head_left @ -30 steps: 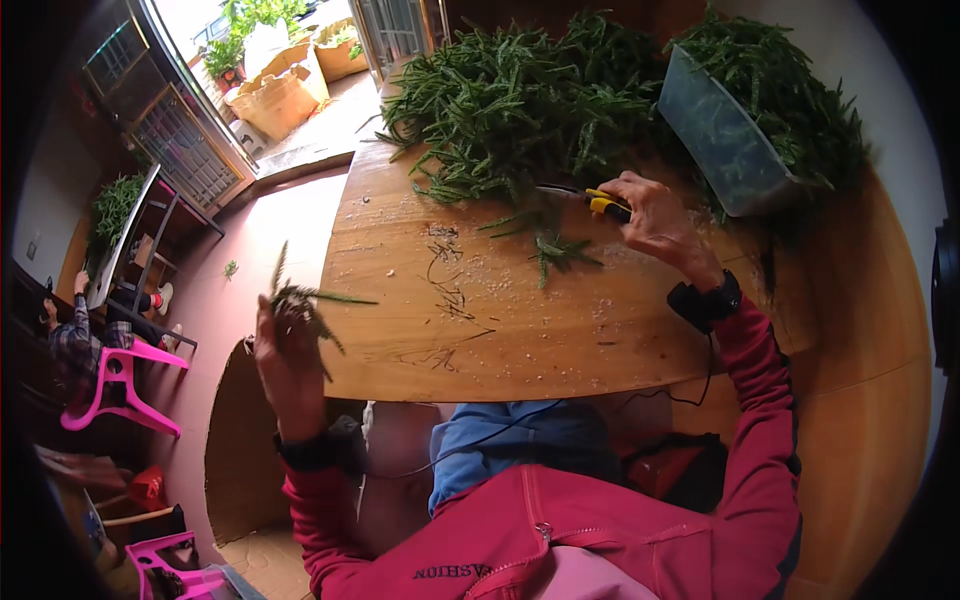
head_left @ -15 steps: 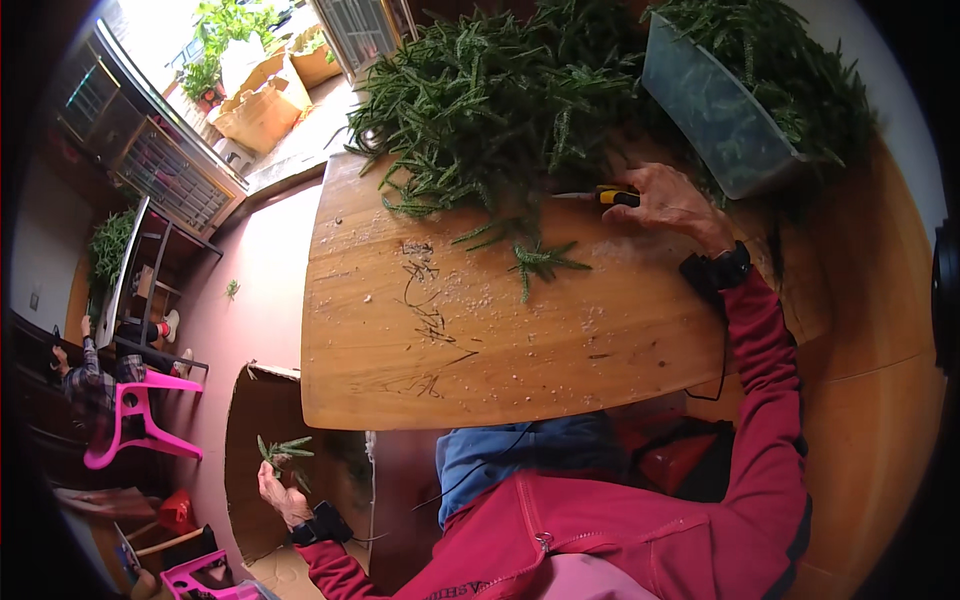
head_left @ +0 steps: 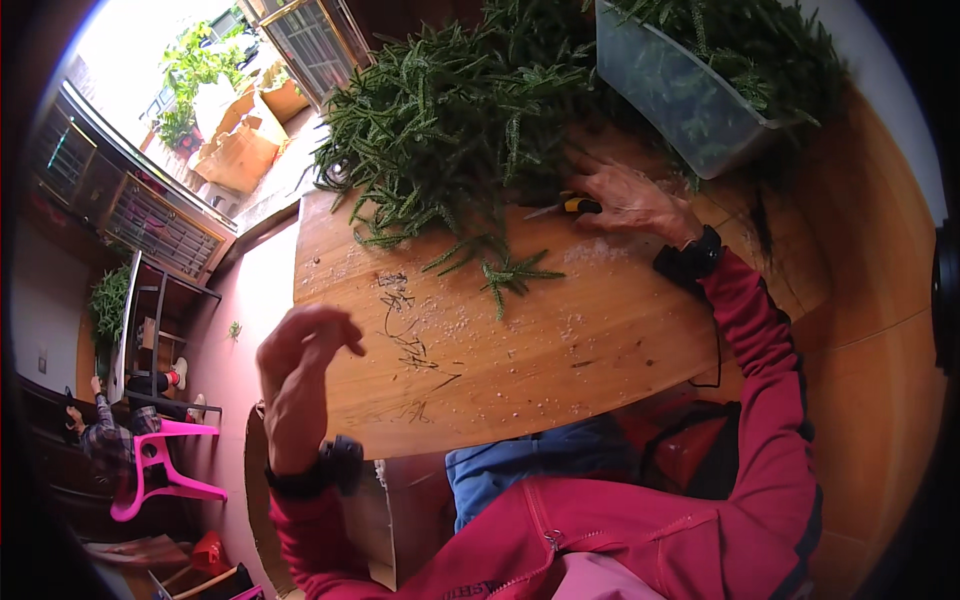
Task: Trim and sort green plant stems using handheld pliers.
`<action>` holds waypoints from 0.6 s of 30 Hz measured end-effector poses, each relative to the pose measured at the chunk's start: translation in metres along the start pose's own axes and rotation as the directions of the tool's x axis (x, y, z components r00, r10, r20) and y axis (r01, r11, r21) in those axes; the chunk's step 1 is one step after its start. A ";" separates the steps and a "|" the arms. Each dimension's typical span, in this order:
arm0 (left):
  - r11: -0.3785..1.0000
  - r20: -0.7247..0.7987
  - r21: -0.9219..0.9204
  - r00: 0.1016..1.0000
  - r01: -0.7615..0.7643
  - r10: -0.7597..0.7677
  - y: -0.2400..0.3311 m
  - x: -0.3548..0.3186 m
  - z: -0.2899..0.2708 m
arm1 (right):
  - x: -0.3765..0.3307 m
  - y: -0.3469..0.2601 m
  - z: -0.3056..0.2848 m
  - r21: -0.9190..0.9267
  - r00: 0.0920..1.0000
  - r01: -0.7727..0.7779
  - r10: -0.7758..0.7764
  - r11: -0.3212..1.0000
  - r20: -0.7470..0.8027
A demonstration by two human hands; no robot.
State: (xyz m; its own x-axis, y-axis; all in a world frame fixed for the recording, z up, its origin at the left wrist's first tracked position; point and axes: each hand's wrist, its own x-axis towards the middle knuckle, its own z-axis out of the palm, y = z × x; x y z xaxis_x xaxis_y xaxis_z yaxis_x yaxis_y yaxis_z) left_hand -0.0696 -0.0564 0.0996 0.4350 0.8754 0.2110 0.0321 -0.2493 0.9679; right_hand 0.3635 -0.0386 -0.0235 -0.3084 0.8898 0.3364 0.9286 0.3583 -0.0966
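My right hand (head_left: pixel 632 203) rests on the table, closed around the yellow-and-black handle of a small tool (head_left: pixel 580 204). A narrow metal tip points left from it, toward the heap of green artificial pine sprigs (head_left: pixel 440 130). My left hand (head_left: pixel 300 375) is raised over the table's left edge, fingers loosely bent, with nothing visible in it. One star-shaped sprig (head_left: pixel 515 272) sticks out from the front of the heap onto the wooden table (head_left: pixel 560 350). An open cardboard box (head_left: pixel 375 500) stands below the left edge, partly hidden by my left forearm.
A clear plastic bin (head_left: pixel 690 95) leans among sprigs at the back right. White crumbs and dark marks dot the tabletop. On the far left another person (head_left: pixel 105 440) works at a table beside a pink stool (head_left: pixel 165 480). A stray sprig (head_left: pixel 235 329) lies on the floor.
My left hand has come up from the cardboard box to the table edge, and the sprig it held is gone from it. My right hand keeps the tool, shifted slightly against the heap.
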 end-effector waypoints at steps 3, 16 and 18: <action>0.984 0.269 0.177 0.960 0.026 -0.074 -0.002 0.048 0.035 | 0.008 -0.008 0.000 -0.046 0.974 0.113 -0.120 0.993 -0.193; 0.552 0.631 0.549 0.745 -0.627 0.218 -0.085 0.124 0.076 | 0.025 -0.080 -0.057 0.439 1.000 0.027 -0.017 0.898 -0.026; 0.650 0.548 0.517 0.799 -0.557 0.248 -0.077 0.123 0.076 | 0.025 -0.082 -0.058 0.454 0.997 0.062 -0.078 0.889 0.017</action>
State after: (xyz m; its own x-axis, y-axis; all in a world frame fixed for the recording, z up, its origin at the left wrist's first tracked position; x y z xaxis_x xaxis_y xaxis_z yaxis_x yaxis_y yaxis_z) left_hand 0.0502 0.0392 0.0405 0.8483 0.4107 0.3342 0.2442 -0.8635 0.4413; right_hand 0.2912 -0.0622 0.0476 -0.3836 0.8638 0.3266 0.7128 0.5018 -0.4900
